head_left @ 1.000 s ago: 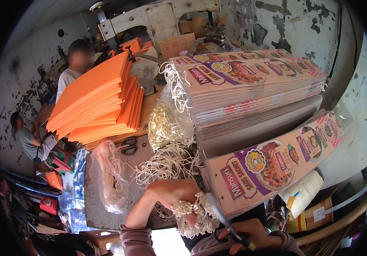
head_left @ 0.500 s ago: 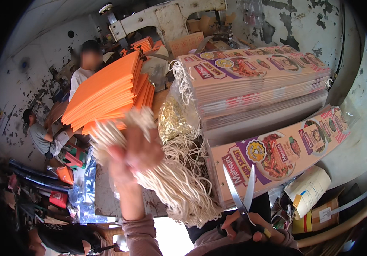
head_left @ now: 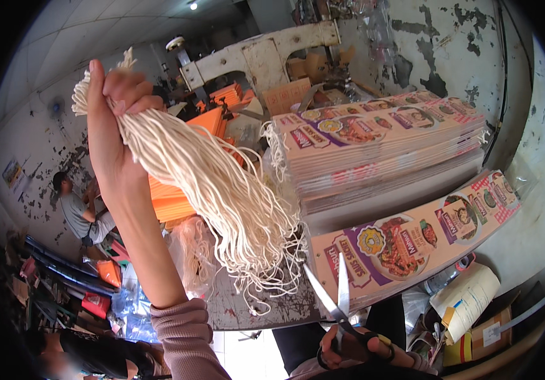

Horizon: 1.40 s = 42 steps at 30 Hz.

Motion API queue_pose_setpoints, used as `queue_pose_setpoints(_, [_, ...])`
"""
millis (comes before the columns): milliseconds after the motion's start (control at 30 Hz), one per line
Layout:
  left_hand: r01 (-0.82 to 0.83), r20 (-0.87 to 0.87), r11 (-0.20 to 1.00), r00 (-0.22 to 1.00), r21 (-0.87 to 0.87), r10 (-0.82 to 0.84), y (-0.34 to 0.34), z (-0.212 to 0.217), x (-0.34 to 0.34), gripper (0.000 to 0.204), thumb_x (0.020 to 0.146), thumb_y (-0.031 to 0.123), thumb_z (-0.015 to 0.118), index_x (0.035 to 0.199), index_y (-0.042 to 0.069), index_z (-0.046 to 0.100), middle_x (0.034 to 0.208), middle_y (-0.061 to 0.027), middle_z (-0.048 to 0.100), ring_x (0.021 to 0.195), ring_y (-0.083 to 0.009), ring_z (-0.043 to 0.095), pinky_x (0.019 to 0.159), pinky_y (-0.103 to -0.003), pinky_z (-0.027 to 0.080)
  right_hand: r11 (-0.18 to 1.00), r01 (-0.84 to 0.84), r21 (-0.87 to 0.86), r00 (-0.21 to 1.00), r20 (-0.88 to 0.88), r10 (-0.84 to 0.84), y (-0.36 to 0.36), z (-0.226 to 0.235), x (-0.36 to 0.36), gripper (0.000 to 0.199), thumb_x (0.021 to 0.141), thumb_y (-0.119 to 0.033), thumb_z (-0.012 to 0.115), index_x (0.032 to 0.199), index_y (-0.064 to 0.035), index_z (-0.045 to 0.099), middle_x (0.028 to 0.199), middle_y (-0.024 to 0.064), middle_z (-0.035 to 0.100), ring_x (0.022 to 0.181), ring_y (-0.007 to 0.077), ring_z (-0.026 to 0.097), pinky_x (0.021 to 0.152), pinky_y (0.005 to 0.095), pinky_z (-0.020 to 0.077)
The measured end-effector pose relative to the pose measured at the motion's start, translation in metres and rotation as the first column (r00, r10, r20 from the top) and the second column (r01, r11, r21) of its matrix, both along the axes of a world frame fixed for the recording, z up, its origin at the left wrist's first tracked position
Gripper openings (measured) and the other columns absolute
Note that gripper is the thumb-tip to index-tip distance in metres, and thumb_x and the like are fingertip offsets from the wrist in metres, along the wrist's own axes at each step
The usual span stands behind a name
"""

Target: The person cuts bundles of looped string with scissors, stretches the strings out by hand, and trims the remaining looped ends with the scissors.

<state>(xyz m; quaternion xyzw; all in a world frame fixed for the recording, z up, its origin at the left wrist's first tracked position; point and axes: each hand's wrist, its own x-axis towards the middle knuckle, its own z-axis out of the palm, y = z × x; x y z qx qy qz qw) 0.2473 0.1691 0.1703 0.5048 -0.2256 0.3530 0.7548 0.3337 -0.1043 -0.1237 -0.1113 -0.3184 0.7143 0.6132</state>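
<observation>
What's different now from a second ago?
The left hand, gripping the bundle of white cords, has moved up and left; the cords now trail down at a slant. The right hand still holds the scissors. The printed stack stayed put.

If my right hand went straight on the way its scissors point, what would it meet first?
Probably the near printed pack: the open scissors in your right hand point toward it, one tip overlapping it in the picture. How far apart they are is unclear.

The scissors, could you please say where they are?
In the head view, the scissors are low, right of centre, in the right hand, near the printed sheets.
</observation>
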Motion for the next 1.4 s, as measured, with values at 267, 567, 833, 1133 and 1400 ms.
queue_pose_setpoints(267, [-0.844, 0.199, 0.406, 0.356, -0.352, 0.913, 0.004, 0.029, 0.065, 0.027, 0.083, 0.029, 0.049, 0.072, 0.006, 0.044, 0.062, 0.0007, 0.040, 0.053, -0.0094, 0.038, 0.049, -0.022, 0.034, 0.998, -0.053, 0.032, 0.950, 0.309, 0.040, 0.028, 0.037, -0.008, 0.078, 0.066, -0.059, 0.054, 0.110, 0.0020, 0.033, 0.085, 0.0067, 0.038, 0.081, 0.0153, 0.039, 0.076, 0.0285, 0.0309])
queue_pose_setpoints(567, [-0.931, 0.189, -0.078, -0.154, -0.357, 0.970, -0.017, 0.049, 0.094, 0.043, 0.077, 0.038, 0.053, 0.091, -0.003, 0.056, 0.084, -0.0143, 0.059, 0.073, -0.0192, 0.052, 0.067, -0.034, 0.039, 0.963, 0.085, 0.256, 0.983, -0.177, -0.040, 0.111, 0.032, -0.028, 0.087, 0.060, -0.070, 0.050, 0.114, -0.0044, 0.030, 0.088, 0.0077, 0.041, 0.085, 0.0191, 0.043, 0.077, 0.0330, 0.0336])
queue_pose_setpoints(833, [-0.944, 0.149, -0.027, -0.080, -0.329, 0.986, -0.044, 0.051, 0.111, 0.037, 0.079, 0.031, 0.049, 0.091, -0.004, 0.055, 0.082, -0.0129, 0.057, 0.074, -0.0195, 0.051, 0.068, -0.033, 0.039, 0.973, 0.114, 0.203, 0.963, -0.263, -0.058, 0.096, 0.031, -0.016, 0.084, 0.062, -0.067, 0.052, 0.113, -0.0031, 0.031, 0.086, 0.0086, 0.040, 0.086, 0.0202, 0.040, 0.078, 0.0350, 0.0332])
queue_pose_setpoints(1133, [-0.959, 0.038, 0.083, 0.076, -0.272, 0.996, -0.080, 0.049, 0.117, 0.037, 0.080, 0.030, 0.048, 0.095, -0.003, 0.054, 0.091, -0.0135, 0.057, 0.080, -0.0200, 0.051, 0.072, -0.034, 0.038, 0.896, 0.390, 0.211, 0.915, -0.198, -0.352, 0.074, 0.026, -0.021, 0.090, 0.056, -0.073, 0.049, 0.111, -0.0034, 0.031, 0.083, 0.0090, 0.040, 0.083, 0.0205, 0.039, 0.076, 0.0399, 0.0328])
queue_pose_setpoints(1400, [-0.948, 0.218, 0.040, -0.031, -0.315, 0.976, -0.068, 0.053, 0.132, 0.038, 0.079, 0.029, 0.049, 0.096, -0.005, 0.053, 0.097, -0.0173, 0.056, 0.088, -0.0249, 0.053, 0.075, -0.033, 0.039, 0.856, 0.452, 0.251, 0.892, -0.132, -0.432, 0.081, 0.022, -0.026, 0.089, 0.057, -0.072, 0.050, 0.109, -0.0027, 0.032, 0.083, 0.0094, 0.041, 0.082, 0.0208, 0.040, 0.076, 0.0400, 0.0333])
